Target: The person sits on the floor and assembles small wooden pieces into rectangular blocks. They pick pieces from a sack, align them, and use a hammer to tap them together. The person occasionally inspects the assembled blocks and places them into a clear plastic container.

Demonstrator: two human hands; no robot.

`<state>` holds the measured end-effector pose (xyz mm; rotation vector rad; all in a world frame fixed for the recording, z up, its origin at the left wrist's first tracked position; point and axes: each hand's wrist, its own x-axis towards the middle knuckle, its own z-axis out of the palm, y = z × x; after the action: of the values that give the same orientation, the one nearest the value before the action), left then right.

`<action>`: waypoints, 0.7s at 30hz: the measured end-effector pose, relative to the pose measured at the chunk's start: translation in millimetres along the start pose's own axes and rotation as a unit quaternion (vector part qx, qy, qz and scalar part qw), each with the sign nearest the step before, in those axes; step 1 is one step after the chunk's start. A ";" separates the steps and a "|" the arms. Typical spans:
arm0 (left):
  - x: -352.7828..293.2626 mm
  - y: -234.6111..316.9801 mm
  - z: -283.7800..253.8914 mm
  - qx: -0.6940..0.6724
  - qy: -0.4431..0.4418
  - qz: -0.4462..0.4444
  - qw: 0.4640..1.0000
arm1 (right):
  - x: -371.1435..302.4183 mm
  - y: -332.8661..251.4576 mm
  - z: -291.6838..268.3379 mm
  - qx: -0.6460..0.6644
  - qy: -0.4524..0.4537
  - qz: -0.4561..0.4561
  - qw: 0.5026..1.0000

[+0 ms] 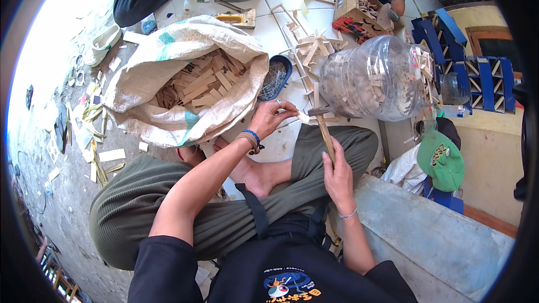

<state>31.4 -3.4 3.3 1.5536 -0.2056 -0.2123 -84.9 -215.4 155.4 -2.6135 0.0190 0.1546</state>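
In the right grip (338,177), a dark-headed, wooden-handled hammer (325,134).

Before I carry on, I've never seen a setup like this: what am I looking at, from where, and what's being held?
There's no machine: these are a person's bare hands, filmed by a fisheye camera worn on their head, looking down, so straight edges bend. The right hand grips a hammer by its wooden handle; the left hand pinches a small pale piece. On the floor ahead are a sack of wood pieces and a large clear container.
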 end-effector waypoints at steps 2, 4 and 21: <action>0.7 0.7 -0.8 0.005 0.002 -0.013 1.000 | 8.1 1.3 9.2 -0.008 0.033 -0.063 0.997; 0.7 1.5 0.3 -0.011 -0.001 -0.008 1.000 | 12.5 4.6 13.7 -0.063 0.033 -0.088 0.994; 3.3 0.4 0.0 0.036 -0.008 -0.013 0.999 | 8.4 14.6 28.7 -0.139 0.018 -0.089 0.986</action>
<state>34.6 -4.2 3.7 1.6266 -0.2073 -0.2394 -80.3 -213.6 122.5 -2.8794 -0.2395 0.0483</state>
